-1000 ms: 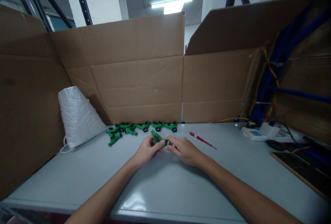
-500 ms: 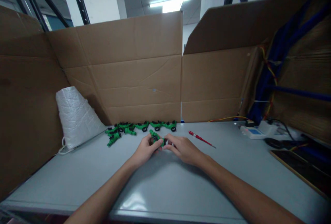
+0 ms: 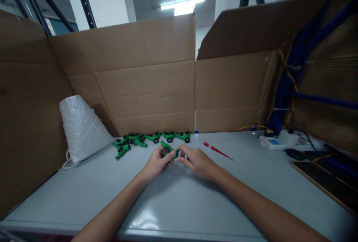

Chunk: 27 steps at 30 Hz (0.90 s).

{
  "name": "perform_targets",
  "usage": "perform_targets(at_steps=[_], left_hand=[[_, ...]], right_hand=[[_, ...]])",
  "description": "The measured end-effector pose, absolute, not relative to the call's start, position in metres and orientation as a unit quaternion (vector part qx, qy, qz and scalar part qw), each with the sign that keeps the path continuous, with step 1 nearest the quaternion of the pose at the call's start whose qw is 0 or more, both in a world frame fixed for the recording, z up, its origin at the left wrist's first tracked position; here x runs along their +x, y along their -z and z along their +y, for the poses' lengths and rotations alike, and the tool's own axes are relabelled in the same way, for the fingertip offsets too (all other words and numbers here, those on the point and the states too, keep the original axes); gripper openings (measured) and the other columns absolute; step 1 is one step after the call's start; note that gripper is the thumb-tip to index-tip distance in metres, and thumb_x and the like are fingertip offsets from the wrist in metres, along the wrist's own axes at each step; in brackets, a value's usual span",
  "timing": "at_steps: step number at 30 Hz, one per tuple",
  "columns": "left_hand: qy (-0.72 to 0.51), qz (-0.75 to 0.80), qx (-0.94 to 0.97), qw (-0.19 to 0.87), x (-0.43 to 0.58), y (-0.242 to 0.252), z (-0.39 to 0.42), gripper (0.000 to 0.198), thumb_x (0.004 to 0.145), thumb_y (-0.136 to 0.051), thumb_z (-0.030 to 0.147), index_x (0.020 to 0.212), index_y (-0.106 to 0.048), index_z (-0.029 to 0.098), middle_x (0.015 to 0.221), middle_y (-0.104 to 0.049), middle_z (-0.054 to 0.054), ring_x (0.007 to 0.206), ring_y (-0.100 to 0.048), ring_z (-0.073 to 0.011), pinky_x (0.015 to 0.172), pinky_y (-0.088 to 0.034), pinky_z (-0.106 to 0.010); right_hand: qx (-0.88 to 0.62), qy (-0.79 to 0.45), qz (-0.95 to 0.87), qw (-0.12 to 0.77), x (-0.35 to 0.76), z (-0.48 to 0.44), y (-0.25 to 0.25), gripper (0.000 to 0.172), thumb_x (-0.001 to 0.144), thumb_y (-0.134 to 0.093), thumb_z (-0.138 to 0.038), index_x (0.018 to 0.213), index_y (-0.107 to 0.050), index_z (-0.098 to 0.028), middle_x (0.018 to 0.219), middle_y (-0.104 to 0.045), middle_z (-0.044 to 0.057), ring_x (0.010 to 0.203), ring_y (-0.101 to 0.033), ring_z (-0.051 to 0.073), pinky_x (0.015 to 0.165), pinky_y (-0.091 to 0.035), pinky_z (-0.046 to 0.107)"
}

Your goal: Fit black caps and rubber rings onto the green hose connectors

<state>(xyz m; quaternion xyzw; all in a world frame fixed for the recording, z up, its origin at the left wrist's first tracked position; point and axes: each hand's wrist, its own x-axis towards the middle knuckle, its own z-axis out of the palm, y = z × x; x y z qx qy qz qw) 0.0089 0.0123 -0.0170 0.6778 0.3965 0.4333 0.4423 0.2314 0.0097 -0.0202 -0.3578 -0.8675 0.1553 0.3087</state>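
Note:
A small green toy vehicle (image 3: 167, 146) with black parts is held just above the table, tilted with one end pointing up and left. My left hand (image 3: 159, 160) is closed around its lower body, thumb on top. At the toy's right end, my right hand (image 3: 195, 161) pinches a dark part, perhaps a wheel, between thumb and fingers. The fingertips partly hide that end. Behind my hands stand several similar green toy vehicles (image 3: 183, 136) with black wheels. Right of my right hand lies a red screwdriver (image 3: 216, 149) with a thin metal shaft.
Cardboard walls (image 3: 145, 78) enclose the grey table (image 3: 173, 204) at the back and sides. A white wrapped bundle (image 3: 82, 130) leans at the left. On the right are a power strip (image 3: 275, 143), cables, a dark board (image 3: 321, 182) and a blue metal frame (image 3: 285, 81).
The head view has shifted very slightly. Both hands keep their hold on the toy vehicle, with hardly any visible movement.

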Motion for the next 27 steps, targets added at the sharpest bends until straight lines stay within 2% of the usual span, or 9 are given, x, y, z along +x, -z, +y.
perform_targets(at_steps=[2,7,11,15,20,24,27], left_hand=[[-0.433,0.400,0.674,0.445,0.0091,0.0177,0.0127,0.050,0.087,-0.075,0.062,0.097,-0.063,0.015,0.072,-0.067,-0.001,0.059,-0.058,-0.0133,0.056,-0.042,-0.024],[-0.423,0.390,0.679,0.455,0.0090,0.0188,0.0137,0.051,0.087,-0.074,0.063,0.099,-0.064,0.014,0.074,-0.068,-0.002,0.061,-0.060,-0.0142,0.057,-0.044,-0.025],[-0.430,0.392,0.678,0.448,0.0088,0.0197,0.0147,0.050,0.086,-0.076,0.062,0.095,-0.063,0.015,0.070,-0.065,0.000,0.057,-0.057,-0.0126,0.054,-0.041,-0.023],[-0.420,0.386,0.681,0.459,0.0080,0.0222,0.0169,0.050,0.087,-0.075,0.062,0.098,-0.063,0.015,0.073,-0.067,-0.001,0.060,-0.059,-0.0132,0.056,-0.044,-0.024],[-0.425,0.390,0.683,0.448,0.0064,0.0228,0.0177,0.049,0.087,-0.076,0.061,0.096,-0.063,0.015,0.072,-0.067,-0.001,0.060,-0.059,-0.0134,0.057,-0.045,-0.024],[-0.421,0.397,0.685,0.443,0.0062,0.0212,0.0168,0.050,0.088,-0.074,0.062,0.098,-0.063,0.014,0.074,-0.069,-0.002,0.060,-0.060,-0.0137,0.056,-0.044,-0.024],[-0.426,0.397,0.685,0.438,0.0063,0.0201,0.0169,0.050,0.088,-0.074,0.062,0.099,-0.063,0.014,0.073,-0.068,-0.002,0.059,-0.060,-0.0135,0.055,-0.043,-0.024]], right_hand=[[-0.362,-0.154,-0.866,0.308,0.2313,0.0099,0.0202,0.030,0.106,-0.057,-0.046,0.126,-0.055,-0.024,0.100,-0.074,0.005,0.087,-0.071,0.023,0.076,-0.045,0.030],[-0.366,-0.157,-0.866,0.302,0.2314,0.0090,0.0205,0.020,0.109,-0.051,-0.041,0.115,-0.058,-0.023,0.102,-0.074,0.006,0.092,-0.070,0.023,0.078,-0.044,0.029],[-0.363,-0.157,-0.868,0.301,0.2310,0.0088,0.0202,0.029,0.107,-0.056,-0.046,0.124,-0.054,-0.023,0.102,-0.073,0.006,0.088,-0.070,0.022,0.076,-0.043,0.028],[-0.377,-0.149,-0.871,0.277,0.2310,0.0102,0.0216,0.020,0.110,-0.049,-0.041,0.114,-0.056,-0.022,0.100,-0.074,0.007,0.091,-0.070,0.023,0.076,-0.042,0.028],[-0.360,-0.161,-0.874,0.284,0.2319,0.0106,0.0233,0.027,0.105,-0.059,-0.043,0.123,-0.052,-0.023,0.103,-0.073,0.005,0.090,-0.070,0.023,0.077,-0.043,0.028],[-0.359,-0.156,-0.878,0.275,0.2328,0.0095,0.0215,0.019,0.108,-0.052,-0.042,0.114,-0.055,-0.024,0.103,-0.073,0.007,0.095,-0.069,0.025,0.078,-0.044,0.030],[-0.355,-0.159,-0.875,0.286,0.2332,0.0087,0.0201,0.023,0.108,-0.053,-0.043,0.121,-0.053,-0.024,0.105,-0.073,0.007,0.095,-0.069,0.025,0.080,-0.044,0.030]])
